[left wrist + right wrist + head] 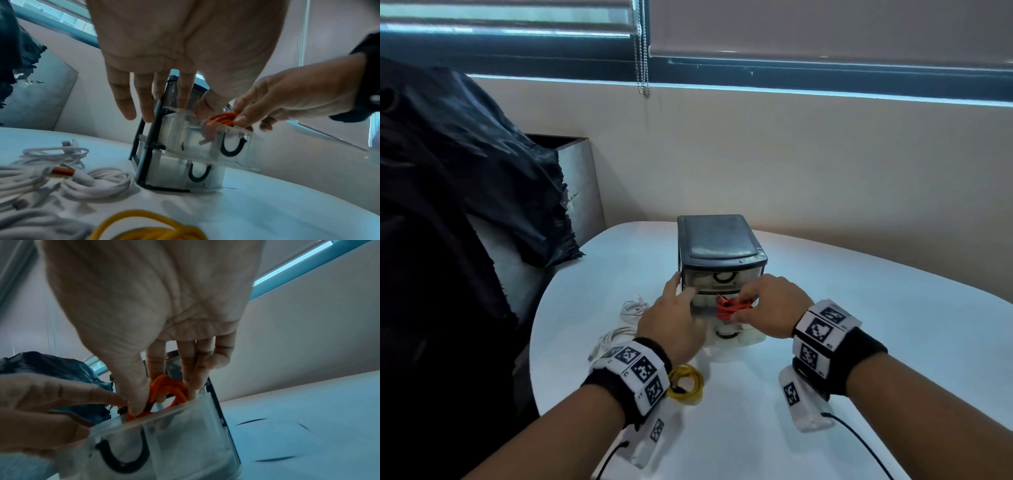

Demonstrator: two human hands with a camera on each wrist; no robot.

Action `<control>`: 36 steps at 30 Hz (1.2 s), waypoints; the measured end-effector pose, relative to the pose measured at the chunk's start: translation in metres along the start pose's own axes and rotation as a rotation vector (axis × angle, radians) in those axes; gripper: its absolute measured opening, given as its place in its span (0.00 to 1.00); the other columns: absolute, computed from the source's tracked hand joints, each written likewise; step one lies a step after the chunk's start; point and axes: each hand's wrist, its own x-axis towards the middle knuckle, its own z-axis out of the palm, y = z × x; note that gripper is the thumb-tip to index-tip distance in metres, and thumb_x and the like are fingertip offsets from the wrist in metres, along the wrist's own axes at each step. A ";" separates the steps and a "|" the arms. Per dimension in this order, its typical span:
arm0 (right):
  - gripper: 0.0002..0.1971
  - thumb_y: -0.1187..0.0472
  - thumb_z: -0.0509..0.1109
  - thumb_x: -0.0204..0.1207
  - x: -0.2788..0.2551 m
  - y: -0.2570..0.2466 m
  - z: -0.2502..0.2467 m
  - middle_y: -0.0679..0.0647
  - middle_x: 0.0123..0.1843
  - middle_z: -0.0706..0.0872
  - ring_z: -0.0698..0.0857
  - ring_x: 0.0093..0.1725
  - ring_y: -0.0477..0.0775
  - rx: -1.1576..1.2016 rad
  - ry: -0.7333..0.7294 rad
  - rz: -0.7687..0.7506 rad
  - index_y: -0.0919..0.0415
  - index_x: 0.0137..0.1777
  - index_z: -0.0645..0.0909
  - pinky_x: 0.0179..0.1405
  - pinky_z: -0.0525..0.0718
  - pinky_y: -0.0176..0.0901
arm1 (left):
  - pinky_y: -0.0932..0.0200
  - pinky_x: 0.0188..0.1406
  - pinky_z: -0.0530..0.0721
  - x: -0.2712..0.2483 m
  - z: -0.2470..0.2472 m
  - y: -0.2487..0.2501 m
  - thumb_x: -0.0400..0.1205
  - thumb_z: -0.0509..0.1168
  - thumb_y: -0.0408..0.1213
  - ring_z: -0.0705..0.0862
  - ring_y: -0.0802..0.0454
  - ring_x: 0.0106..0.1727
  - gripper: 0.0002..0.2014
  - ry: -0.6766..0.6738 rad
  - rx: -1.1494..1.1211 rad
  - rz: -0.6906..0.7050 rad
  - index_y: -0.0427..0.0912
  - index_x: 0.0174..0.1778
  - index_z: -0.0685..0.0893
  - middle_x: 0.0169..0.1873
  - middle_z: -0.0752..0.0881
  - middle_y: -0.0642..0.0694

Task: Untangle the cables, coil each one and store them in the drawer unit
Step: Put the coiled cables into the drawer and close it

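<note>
White table (859, 325) under blinds (825, 27) — drawer unit (719, 246), yellow cable (686, 382)

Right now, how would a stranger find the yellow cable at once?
Start at the black drawer unit on the white table. Come toward the person, under the left hand's wrist: the yellow cable lies coiled there. Its neighbours are white.

Bare worktop (859, 325) spreads across the right half of the head view, open for a hand to pass. The drawer unit (719, 246) stands at centre, its middle drawer (216, 142) pulled out toward the viewer and crowded by both hands (674, 325) and the orange cable (729, 308). White cables (626, 315) clutter the lower left, a yellow cable (686, 383) lies just below centre, and dark cloth (448, 205) walls off the left edge.
</note>
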 end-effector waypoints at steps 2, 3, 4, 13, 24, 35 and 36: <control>0.11 0.44 0.72 0.73 0.011 -0.009 0.006 0.46 0.43 0.89 0.86 0.43 0.50 -0.080 -0.060 -0.019 0.46 0.49 0.90 0.45 0.86 0.45 | 0.52 0.62 0.81 -0.003 -0.003 0.002 0.79 0.64 0.40 0.79 0.48 0.70 0.25 -0.019 -0.031 0.006 0.55 0.74 0.75 0.86 0.52 0.54; 0.11 0.45 0.70 0.74 0.015 -0.012 0.009 0.46 0.43 0.90 0.86 0.44 0.51 -0.119 -0.080 -0.026 0.46 0.50 0.90 0.47 0.87 0.46 | 0.52 0.62 0.81 -0.004 -0.005 0.003 0.80 0.64 0.40 0.80 0.48 0.70 0.24 -0.023 -0.052 0.004 0.55 0.74 0.75 0.86 0.52 0.55; 0.11 0.47 0.69 0.75 0.018 -0.016 0.012 0.46 0.44 0.90 0.87 0.44 0.51 -0.158 -0.076 -0.024 0.46 0.50 0.91 0.47 0.87 0.46 | 0.52 0.63 0.81 -0.004 -0.007 0.003 0.80 0.63 0.40 0.80 0.48 0.70 0.24 -0.027 -0.072 0.008 0.55 0.74 0.75 0.86 0.52 0.56; 0.14 0.50 0.63 0.82 0.027 -0.037 0.030 0.51 0.39 0.84 0.83 0.39 0.54 -0.119 -0.028 -0.130 0.53 0.36 0.79 0.41 0.80 0.43 | 0.57 0.65 0.77 -0.001 -0.010 -0.003 0.81 0.63 0.37 0.70 0.53 0.79 0.29 -0.045 -0.089 0.068 0.58 0.79 0.71 0.87 0.50 0.56; 0.16 0.49 0.61 0.83 0.011 -0.022 0.035 0.50 0.39 0.88 0.85 0.40 0.51 0.011 -0.056 -0.210 0.54 0.41 0.84 0.45 0.86 0.49 | 0.51 0.64 0.82 0.001 -0.006 -0.006 0.82 0.65 0.41 0.81 0.48 0.69 0.28 -0.050 -0.184 0.058 0.60 0.79 0.71 0.86 0.53 0.57; 0.14 0.50 0.58 0.85 0.025 -0.026 0.047 0.49 0.45 0.87 0.85 0.45 0.51 0.130 -0.029 -0.228 0.54 0.46 0.84 0.50 0.84 0.48 | 0.50 0.65 0.83 0.011 0.000 -0.017 0.80 0.63 0.39 0.83 0.49 0.67 0.29 -0.070 -0.187 0.061 0.57 0.80 0.71 0.84 0.54 0.63; 0.13 0.51 0.59 0.85 0.023 -0.027 0.045 0.48 0.42 0.86 0.84 0.43 0.51 0.134 0.030 -0.232 0.53 0.43 0.82 0.47 0.83 0.47 | 0.50 0.65 0.83 0.013 -0.001 -0.019 0.82 0.63 0.39 0.83 0.48 0.66 0.27 -0.074 -0.186 0.064 0.56 0.79 0.73 0.82 0.56 0.65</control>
